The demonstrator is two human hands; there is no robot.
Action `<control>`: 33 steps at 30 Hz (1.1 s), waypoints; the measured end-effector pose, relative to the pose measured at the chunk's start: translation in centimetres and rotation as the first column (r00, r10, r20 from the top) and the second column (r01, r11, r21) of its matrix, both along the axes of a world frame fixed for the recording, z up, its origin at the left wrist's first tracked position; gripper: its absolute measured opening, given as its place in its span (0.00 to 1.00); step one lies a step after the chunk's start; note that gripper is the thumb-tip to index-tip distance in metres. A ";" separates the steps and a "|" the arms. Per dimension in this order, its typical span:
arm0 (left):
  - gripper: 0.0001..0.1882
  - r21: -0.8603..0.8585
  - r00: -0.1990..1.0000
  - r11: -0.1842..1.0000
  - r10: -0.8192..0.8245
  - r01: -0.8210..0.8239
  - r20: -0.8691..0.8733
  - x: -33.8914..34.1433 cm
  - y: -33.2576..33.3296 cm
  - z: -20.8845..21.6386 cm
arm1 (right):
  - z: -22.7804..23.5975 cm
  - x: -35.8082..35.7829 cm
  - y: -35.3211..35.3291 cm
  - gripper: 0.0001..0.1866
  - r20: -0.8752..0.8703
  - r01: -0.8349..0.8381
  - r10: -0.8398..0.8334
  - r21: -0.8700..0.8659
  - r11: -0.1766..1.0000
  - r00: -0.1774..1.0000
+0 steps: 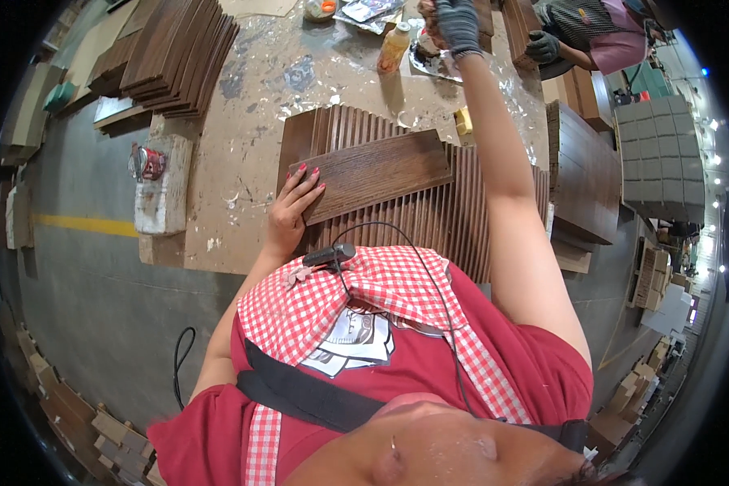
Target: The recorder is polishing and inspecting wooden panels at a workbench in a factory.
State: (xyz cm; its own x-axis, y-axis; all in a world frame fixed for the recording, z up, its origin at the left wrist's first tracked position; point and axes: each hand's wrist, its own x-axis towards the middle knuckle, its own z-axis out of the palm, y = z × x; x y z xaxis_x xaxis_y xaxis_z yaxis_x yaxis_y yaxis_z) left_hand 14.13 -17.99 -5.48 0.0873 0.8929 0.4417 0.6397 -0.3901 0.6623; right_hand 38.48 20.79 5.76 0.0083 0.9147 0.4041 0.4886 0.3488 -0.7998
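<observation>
Here's the brown wooden board (pixel 381 174), mid-frame, lying aslant across a row of ribbed brown slats (pixel 470 194). The left hand (pixel 293 206) has its fingers laid over the board's left end, thumb hidden, so gripping or merely resting, I can't tell. Up at the top edge, the grey-gloved right hand (pixel 458 28) reaches far out, its hold unclear. Just left of it, an amber bottle (pixel 394 49) stands on the paint-spotted table (pixel 243 162); upper right, a co-worker's gloved hand (pixel 543 47).
</observation>
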 end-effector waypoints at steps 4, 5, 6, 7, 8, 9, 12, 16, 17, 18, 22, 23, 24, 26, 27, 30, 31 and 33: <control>0.23 0.023 0.996 0.998 -0.064 0.063 0.056 1.6 0.9 2.0 | -5.0 1.7 6.3 0.17 0.312 -0.245 0.157 0.266 0.932 0.937; 0.23 0.007 0.999 1.000 -0.026 0.026 0.045 1.2 0.1 2.0 | -4.5 -1.8 2.9 0.15 0.437 -0.382 0.289 0.141 0.913 0.852; 0.23 0.082 0.973 0.972 -0.224 0.219 0.051 3.2 3.7 4.2 | -10.9 7.5 10.9 0.17 0.249 -0.079 -0.009 0.344 0.936 0.969; 0.23 -0.004 0.999 1.000 -0.009 0.009 0.050 1.6 -0.1 1.8 | -8.3 -4.8 2.5 0.19 0.636 -0.209 0.167 -0.010 0.978 0.753; 0.23 0.011 0.998 1.000 -0.028 0.027 0.060 2.5 0.1 2.4 | -8.5 -3.9 2.7 0.17 0.626 -0.151 0.071 0.075 0.986 0.777; 0.22 0.035 0.999 0.999 -0.039 0.037 0.035 2.6 0.2 2.1 | -8.2 -3.9 2.4 0.15 0.641 -0.139 0.018 0.139 0.981 0.767; 0.20 0.056 0.987 0.991 -0.129 0.124 0.091 3.9 1.9 0.8 | -4.3 -1.4 2.9 0.14 0.739 -0.120 0.023 0.079 0.990 0.674; 0.17 -0.006 0.981 0.994 -0.105 0.107 0.160 4.3 2.7 -1.4 | -2.3 -0.3 1.9 0.16 0.681 0.093 -0.062 -0.009 0.996 0.729; 0.16 -0.131 0.972 0.988 -0.053 0.084 0.229 4.4 2.8 -2.1 | -1.8 0.5 1.8 0.16 0.694 0.070 -0.055 0.007 0.998 0.718; 0.16 -0.204 0.855 0.969 -0.013 0.139 0.518 4.9 2.8 -2.8 | -2.7 0.7 2.4 0.16 0.664 0.101 -0.111 0.054 0.993 0.740; 0.15 0.131 0.988 0.981 -0.150 0.144 0.040 5.0 3.5 -1.9 | -2.3 1.4 1.8 0.16 0.685 0.123 -0.084 -0.009 0.992 0.723; 0.17 0.179 0.985 0.969 -0.167 0.173 -0.046 4.5 3.7 -2.3 | -1.9 1.6 1.4 0.17 0.668 0.158 -0.071 -0.070 0.985 0.740; 0.17 0.152 0.987 0.975 -0.152 0.159 -0.055 4.5 3.4 -2.1 | -1.8 1.8 1.3 0.19 0.669 0.133 -0.018 -0.122 0.984 0.743; 0.18 0.135 0.986 0.978 -0.148 0.157 -0.073 4.3 3.4 -1.7 | -1.9 1.8 1.0 0.19 0.636 0.167 -0.051 -0.123 0.978 0.770; 0.19 0.132 0.987 0.978 -0.153 0.159 -0.051 4.2 3.5 -1.7 | -1.9 1.6 0.9 0.20 0.607 0.194 -0.075 -0.132 0.972 0.791; 0.19 0.145 0.986 0.975 -0.163 0.167 -0.038 4.4 3.8 -0.6 | -1.7 0.8 1.1 0.17 0.707 0.186 -0.096 -0.052 0.981 0.701; 0.19 0.156 0.986 0.973 -0.163 0.168 -0.041 4.5 3.7 -0.4 | -1.9 0.7 1.1 0.16 0.780 0.187 -0.155 0.049 0.981 0.607; 0.18 0.135 0.982 0.973 -0.180 0.185 -0.050 4.8 3.8 0.0 | -2.0 1.2 1.2 0.14 0.787 0.195 -0.191 0.092 0.977 0.586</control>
State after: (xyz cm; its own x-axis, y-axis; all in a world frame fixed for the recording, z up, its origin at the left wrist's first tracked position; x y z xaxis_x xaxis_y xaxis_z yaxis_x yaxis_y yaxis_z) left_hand 18.90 -14.17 -5.46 0.2622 0.7907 0.5532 0.5723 -0.5889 0.5706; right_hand 39.69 21.97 3.80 -0.1346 0.9318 0.3370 0.9833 0.1678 -0.0711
